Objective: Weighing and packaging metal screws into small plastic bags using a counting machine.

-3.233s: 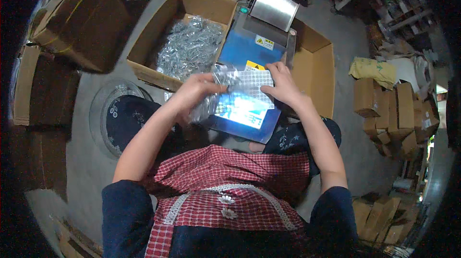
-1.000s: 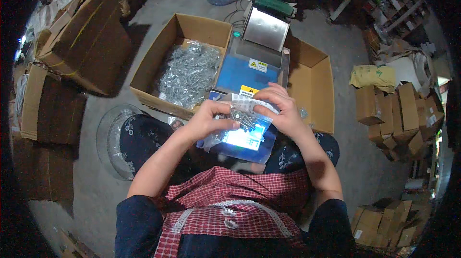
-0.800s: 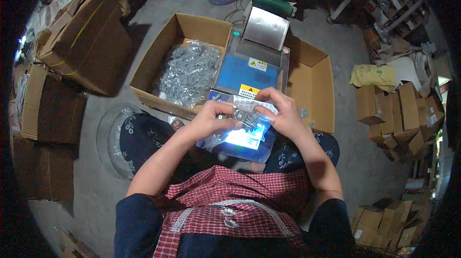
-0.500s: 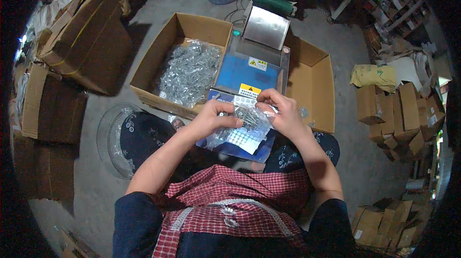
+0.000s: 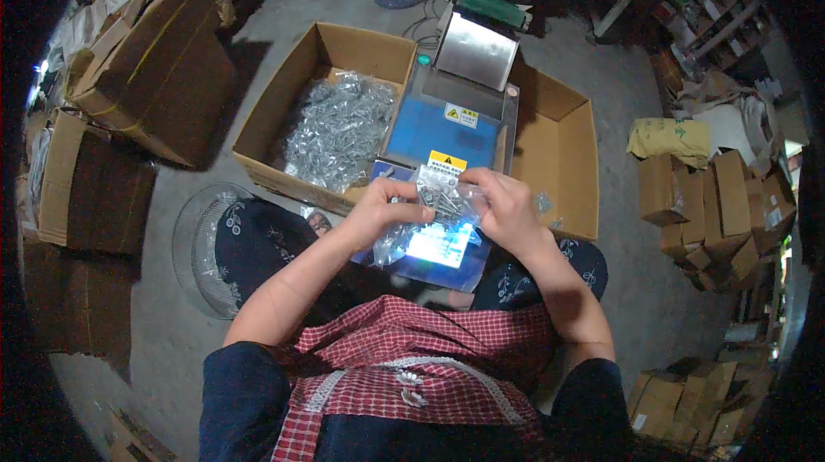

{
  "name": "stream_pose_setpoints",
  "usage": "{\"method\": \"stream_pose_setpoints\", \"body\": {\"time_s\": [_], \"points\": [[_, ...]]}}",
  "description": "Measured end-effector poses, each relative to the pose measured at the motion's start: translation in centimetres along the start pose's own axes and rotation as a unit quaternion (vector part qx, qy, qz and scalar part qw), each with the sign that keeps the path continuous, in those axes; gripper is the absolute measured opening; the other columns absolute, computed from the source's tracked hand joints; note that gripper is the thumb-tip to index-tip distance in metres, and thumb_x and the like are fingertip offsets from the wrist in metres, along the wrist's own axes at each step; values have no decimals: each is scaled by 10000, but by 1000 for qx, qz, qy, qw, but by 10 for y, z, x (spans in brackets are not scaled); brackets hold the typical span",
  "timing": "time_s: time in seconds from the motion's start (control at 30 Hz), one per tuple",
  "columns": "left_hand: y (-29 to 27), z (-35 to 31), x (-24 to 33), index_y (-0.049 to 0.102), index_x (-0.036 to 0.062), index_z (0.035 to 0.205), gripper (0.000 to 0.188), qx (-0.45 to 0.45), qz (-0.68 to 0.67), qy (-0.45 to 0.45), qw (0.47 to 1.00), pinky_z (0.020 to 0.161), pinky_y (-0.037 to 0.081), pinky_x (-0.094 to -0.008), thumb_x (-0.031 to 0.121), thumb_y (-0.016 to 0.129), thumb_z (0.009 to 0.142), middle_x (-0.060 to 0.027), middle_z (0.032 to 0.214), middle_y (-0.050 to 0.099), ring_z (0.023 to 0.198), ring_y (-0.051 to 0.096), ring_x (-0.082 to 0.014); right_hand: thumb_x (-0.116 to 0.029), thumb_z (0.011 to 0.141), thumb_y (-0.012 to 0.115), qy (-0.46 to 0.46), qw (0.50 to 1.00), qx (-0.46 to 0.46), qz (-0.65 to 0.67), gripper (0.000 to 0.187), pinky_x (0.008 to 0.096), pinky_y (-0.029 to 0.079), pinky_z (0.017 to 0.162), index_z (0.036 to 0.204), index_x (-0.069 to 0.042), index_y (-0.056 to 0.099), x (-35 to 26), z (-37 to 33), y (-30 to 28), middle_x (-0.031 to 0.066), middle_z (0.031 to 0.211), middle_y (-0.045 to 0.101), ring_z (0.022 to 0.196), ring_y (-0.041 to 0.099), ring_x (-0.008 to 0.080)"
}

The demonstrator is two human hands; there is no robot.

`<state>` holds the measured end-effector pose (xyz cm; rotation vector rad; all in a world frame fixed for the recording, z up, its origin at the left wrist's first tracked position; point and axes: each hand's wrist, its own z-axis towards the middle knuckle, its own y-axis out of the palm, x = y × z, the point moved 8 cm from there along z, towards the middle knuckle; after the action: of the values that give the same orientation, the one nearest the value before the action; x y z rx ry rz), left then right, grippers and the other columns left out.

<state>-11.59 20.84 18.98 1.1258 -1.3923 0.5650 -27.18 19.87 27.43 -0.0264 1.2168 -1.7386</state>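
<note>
A clear plastic bag of screws point(image 5: 441, 201) is held up between my hands above the front of a blue machine point(image 5: 443, 131). My left hand point(image 5: 384, 213) pinches the bag's left side, with the thumb across the screws. My right hand point(image 5: 509, 211) grips the bag's right edge, its fingers curled and partly hidden. Bright glare covers a pale sheet point(image 5: 438, 245) at the lower part of the bag; whether it lies inside or behind cannot be made out.
Left of the machine stands an open cardboard box point(image 5: 258, 140) full of small clear bags with metal parts. Another open box point(image 5: 567, 140) is on its right. A round wire basket point(image 5: 193, 247) sits by my left knee. Stacked cartons point(image 5: 155, 75) line the left side.
My right hand has shifted slightly and closed more at the bag's right edge. The sheet's round dots, plain before, are now washed out by glare.
</note>
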Motion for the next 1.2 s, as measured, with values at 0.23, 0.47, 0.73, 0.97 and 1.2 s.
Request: {"method": "stream_pose_setpoints", "body": {"time_s": [0.23, 0.47, 0.73, 0.97, 1.2], "points": [[1, 0, 0, 720, -29, 986, 226, 7, -35, 10, 999, 764, 481, -252, 96, 720, 798, -50, 891, 703, 804, 623, -100, 25, 760, 622, -35, 999, 28, 4, 232, 429, 512, 732, 984, -19, 579, -3, 2, 0, 168, 931, 650, 875, 649, 361], [1, -2, 5, 716, -32, 992, 233, 11, -6, 15, 1000, 762, 482, -249, 100, 720, 801, -46, 896, 702, 808, 623, -96, 12, 738, 625, -35, 999, 7, -26, 249, 438, 444, 843, 981, -21, 584, -5, 6, 1, 156, 995, 592, 960, 562, 358], [5, -1, 5, 720, -15, 899, 183, 37, -23, 22, 999, 684, 477, -243, 120, 723, 776, -44, 818, 689, 734, 620, -95, -18, 738, 631, -63, 995, 8, -82, 207, 427, 429, 763, 939, -24, 583, -7, 5, 4, 137, 893, 552, 864, 544, 339], [-2, 14, -30, 667, -11, 931, 147, 151, -201, -33, 967, 664, 514, -258, 122, 658, 872, -61, 861, 676, 758, 650, -133, -99, 807, 681, 172, 967, 84, 167, 101, 363, 420, 911, 863, -29, 633, 51, 4, -1, 116, 1067, 615, 1042, 572, 287], [13, 23, -49, 599, 24, 943, 206, 186, -245, -8, 951, 718, 535, -320, 227, 625, 917, -61, 875, 643, 772, 643, -155, -183, 831, 684, 331, 852, 103, 392, 181, 347, 312, 1061, 914, -22, 690, 77, -14, 57, 149, 1340, 500, 1270, 446, 249]]}}
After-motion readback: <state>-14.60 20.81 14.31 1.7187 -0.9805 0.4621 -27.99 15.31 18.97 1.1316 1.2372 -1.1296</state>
